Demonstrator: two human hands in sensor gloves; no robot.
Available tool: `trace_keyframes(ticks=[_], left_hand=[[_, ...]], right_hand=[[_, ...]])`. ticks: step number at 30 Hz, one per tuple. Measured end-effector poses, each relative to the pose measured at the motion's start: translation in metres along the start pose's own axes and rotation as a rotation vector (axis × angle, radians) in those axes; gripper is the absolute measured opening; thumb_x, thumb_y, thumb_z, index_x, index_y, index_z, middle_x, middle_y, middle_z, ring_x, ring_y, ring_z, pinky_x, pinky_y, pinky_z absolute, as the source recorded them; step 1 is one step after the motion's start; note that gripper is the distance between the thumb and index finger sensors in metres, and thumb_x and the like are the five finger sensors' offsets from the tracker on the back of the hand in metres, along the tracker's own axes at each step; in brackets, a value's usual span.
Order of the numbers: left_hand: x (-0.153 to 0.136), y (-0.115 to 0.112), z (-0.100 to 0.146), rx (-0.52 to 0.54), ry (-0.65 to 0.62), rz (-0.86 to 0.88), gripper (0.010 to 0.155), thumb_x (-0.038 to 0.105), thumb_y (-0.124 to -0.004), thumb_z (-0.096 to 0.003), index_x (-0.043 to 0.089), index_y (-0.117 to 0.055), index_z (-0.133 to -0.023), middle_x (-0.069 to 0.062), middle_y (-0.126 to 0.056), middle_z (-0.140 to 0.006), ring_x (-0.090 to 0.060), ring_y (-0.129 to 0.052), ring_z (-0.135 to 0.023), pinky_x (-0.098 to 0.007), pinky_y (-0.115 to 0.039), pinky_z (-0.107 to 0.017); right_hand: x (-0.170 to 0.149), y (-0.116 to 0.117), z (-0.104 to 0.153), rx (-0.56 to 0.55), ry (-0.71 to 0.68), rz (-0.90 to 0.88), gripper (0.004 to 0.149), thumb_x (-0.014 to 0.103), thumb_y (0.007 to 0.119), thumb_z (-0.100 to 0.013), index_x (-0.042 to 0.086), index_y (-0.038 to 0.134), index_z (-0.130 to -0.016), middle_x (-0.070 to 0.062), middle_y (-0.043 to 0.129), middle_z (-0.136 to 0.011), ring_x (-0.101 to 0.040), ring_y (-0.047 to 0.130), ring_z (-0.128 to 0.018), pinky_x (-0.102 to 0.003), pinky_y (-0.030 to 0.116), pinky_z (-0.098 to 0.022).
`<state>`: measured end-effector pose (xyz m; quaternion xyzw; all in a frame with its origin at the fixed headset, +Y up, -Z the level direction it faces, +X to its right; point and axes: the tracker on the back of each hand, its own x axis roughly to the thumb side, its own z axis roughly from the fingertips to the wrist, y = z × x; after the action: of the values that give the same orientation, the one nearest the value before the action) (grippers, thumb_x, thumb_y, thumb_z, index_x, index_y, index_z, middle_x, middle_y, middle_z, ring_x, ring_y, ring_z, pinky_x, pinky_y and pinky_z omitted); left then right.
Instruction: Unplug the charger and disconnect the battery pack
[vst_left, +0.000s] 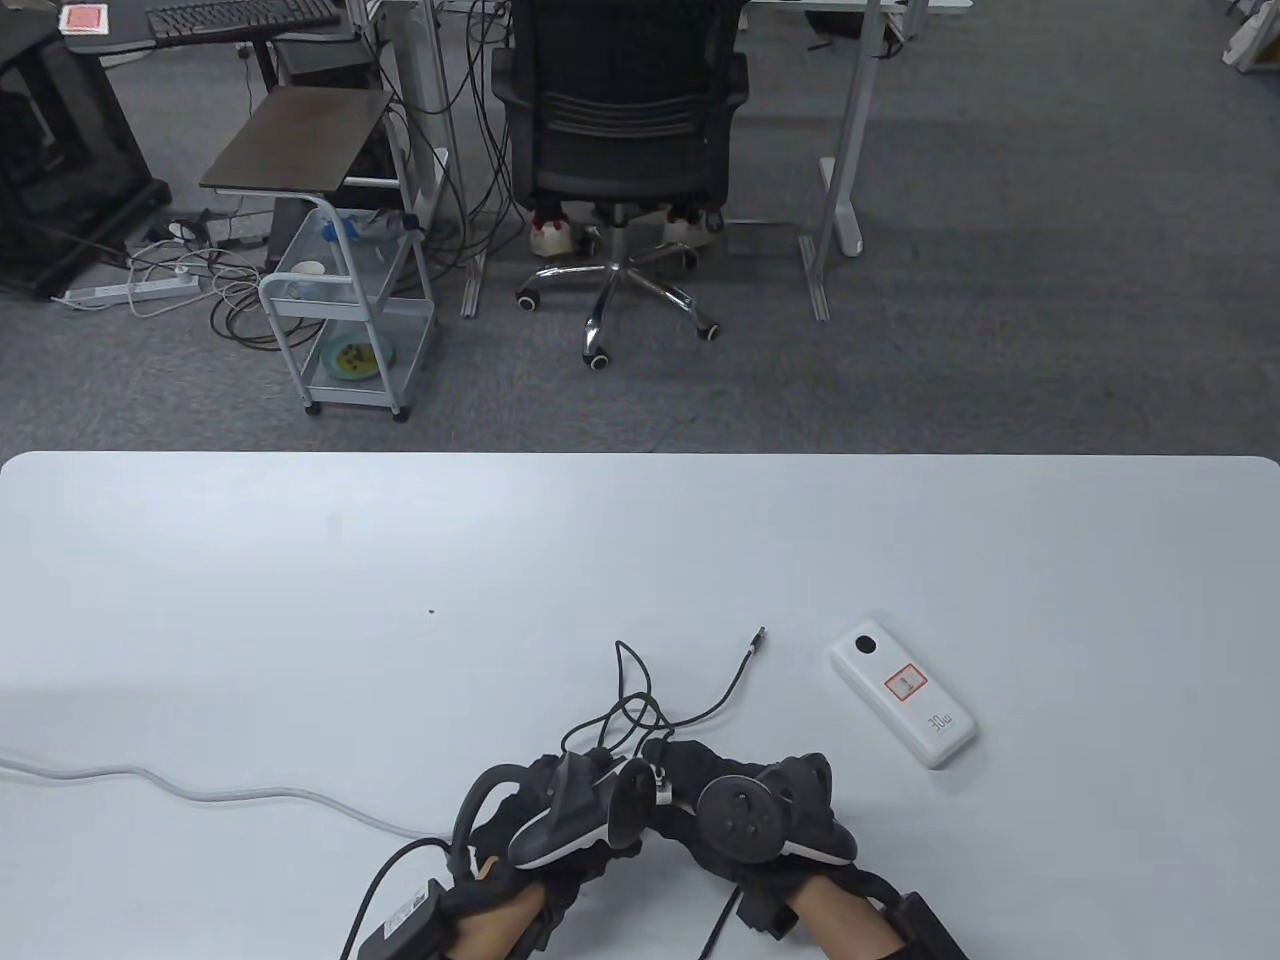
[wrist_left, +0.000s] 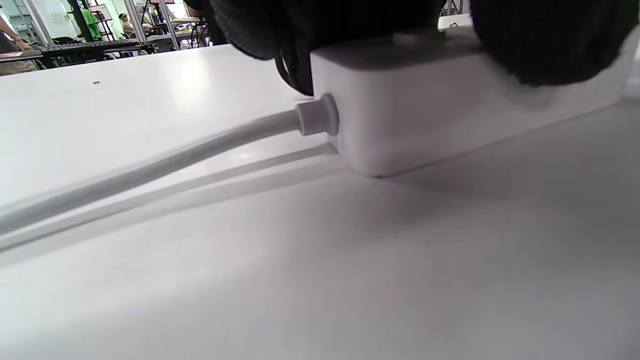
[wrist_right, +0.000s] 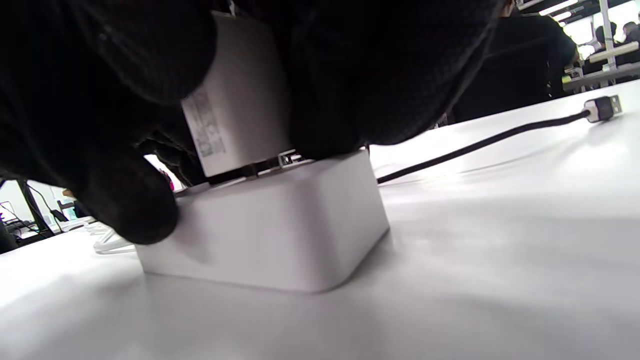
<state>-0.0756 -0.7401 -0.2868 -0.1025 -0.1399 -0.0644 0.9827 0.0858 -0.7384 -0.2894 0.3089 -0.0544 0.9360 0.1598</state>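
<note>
White table, two gloved hands, one charger, one power strip, one battery pack.
Near the front edge, the right hand (wrist_right: 320, 75) grips the charger (wrist_right: 235, 100), prongs partly out of the strip (wrist_right: 265, 235); the left hand (wrist_left: 545, 40) presses the strip down. One black cable (vst_left: 700, 715) lies loose; the battery pack (vst_left: 903, 702) sits apart toward the right edge of the table (vst_left: 300, 600).
</note>
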Motion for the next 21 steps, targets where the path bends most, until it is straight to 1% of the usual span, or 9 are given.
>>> trace_keyframes(ticks=[4, 10, 11, 12, 14, 15, 19, 21], left_hand=[[-0.001, 0.000, 0.000, -0.001, -0.003, 0.005, 0.077, 0.066, -0.084, -0.0352, 0.037, -0.068, -0.105, 0.009, -0.078, -0.113, -0.016, -0.092, -0.102, -0.037, -0.072, -0.083], [-0.001, 0.000, 0.000, 0.000, -0.002, 0.003, 0.077, 0.066, -0.084, -0.0352, 0.037, -0.068, -0.105, 0.009, -0.078, -0.113, -0.015, -0.092, -0.102, -0.037, -0.072, -0.083], [-0.001, 0.000, 0.000, 0.001, -0.002, 0.001, 0.077, 0.066, -0.084, -0.0351, 0.038, -0.069, -0.105, 0.009, -0.079, -0.112, -0.016, -0.092, -0.102, -0.037, -0.072, -0.083], [-0.001, 0.000, 0.000, 0.002, -0.001, 0.000, 0.077, 0.066, -0.083, -0.0352, 0.038, -0.069, -0.105, 0.009, -0.078, -0.113, -0.015, -0.092, -0.102, -0.037, -0.072, -0.083], [-0.001, 0.000, 0.000, -0.001, 0.001, 0.002, 0.077, 0.066, -0.084, -0.0350, 0.038, -0.069, -0.105, 0.009, -0.078, -0.112, -0.015, -0.092, -0.102, -0.037, -0.072, -0.083], [-0.001, -0.001, 0.000, 0.001, -0.001, 0.002, 0.077, 0.066, -0.083, -0.0352, 0.038, -0.069, -0.105, 0.009, -0.078, -0.112, -0.015, -0.092, -0.102, -0.037, -0.072, -0.083], [-0.001, -0.001, 0.000, 0.000, 0.001, -0.001, 0.077, 0.066, -0.083, -0.0355, 0.037, -0.069, -0.105, 0.009, -0.079, -0.112, -0.015, -0.092, -0.103, -0.037, -0.072, -0.083], [-0.001, -0.001, 0.000, 0.002, -0.002, 0.001, 0.077, 0.066, -0.083, -0.0355, 0.037, -0.069, -0.105, 0.009, -0.079, -0.112, -0.015, -0.092, -0.102, -0.037, -0.072, -0.083]], right_hand=[[-0.006, -0.001, 0.000, 0.006, 0.011, -0.059, 0.066, 0.053, 0.069, -0.047, 0.019, 0.061, -0.103, -0.012, 0.083, -0.096, -0.019, 0.099, -0.067, -0.035, 0.088, -0.047], [-0.006, -0.001, 0.000, 0.001, -0.003, -0.063, 0.066, 0.053, 0.069, -0.047, 0.019, 0.061, -0.103, -0.012, 0.082, -0.097, -0.021, 0.100, -0.066, -0.036, 0.088, -0.047], [-0.006, -0.002, 0.000, -0.020, -0.022, -0.063, 0.066, 0.053, 0.069, -0.047, 0.019, 0.061, -0.103, -0.012, 0.082, -0.097, -0.021, 0.100, -0.066, -0.037, 0.088, -0.047], [-0.008, -0.005, 0.001, -0.058, -0.018, -0.073, 0.066, 0.054, 0.068, -0.047, 0.019, 0.062, -0.103, -0.012, 0.083, -0.095, -0.020, 0.101, -0.065, -0.036, 0.089, -0.047], [-0.013, -0.014, -0.002, -0.059, 0.021, -0.179, 0.066, 0.054, 0.069, -0.048, 0.018, 0.062, -0.103, -0.013, 0.083, -0.095, -0.022, 0.100, -0.066, -0.038, 0.087, -0.047], [-0.015, -0.018, -0.002, -0.067, 0.033, -0.192, 0.066, 0.054, 0.069, -0.048, 0.018, 0.063, -0.103, -0.012, 0.084, -0.095, -0.022, 0.100, -0.066, -0.039, 0.087, -0.047], [-0.023, -0.030, 0.003, -0.111, 0.069, -0.176, 0.066, 0.057, 0.075, -0.046, 0.021, 0.067, -0.100, -0.010, 0.086, -0.094, -0.024, 0.099, -0.068, -0.042, 0.085, -0.050], [-0.027, -0.036, 0.006, -0.155, 0.097, -0.171, 0.066, 0.058, 0.077, -0.045, 0.022, 0.067, -0.100, -0.009, 0.086, -0.096, -0.024, 0.099, -0.071, -0.043, 0.084, -0.051]])
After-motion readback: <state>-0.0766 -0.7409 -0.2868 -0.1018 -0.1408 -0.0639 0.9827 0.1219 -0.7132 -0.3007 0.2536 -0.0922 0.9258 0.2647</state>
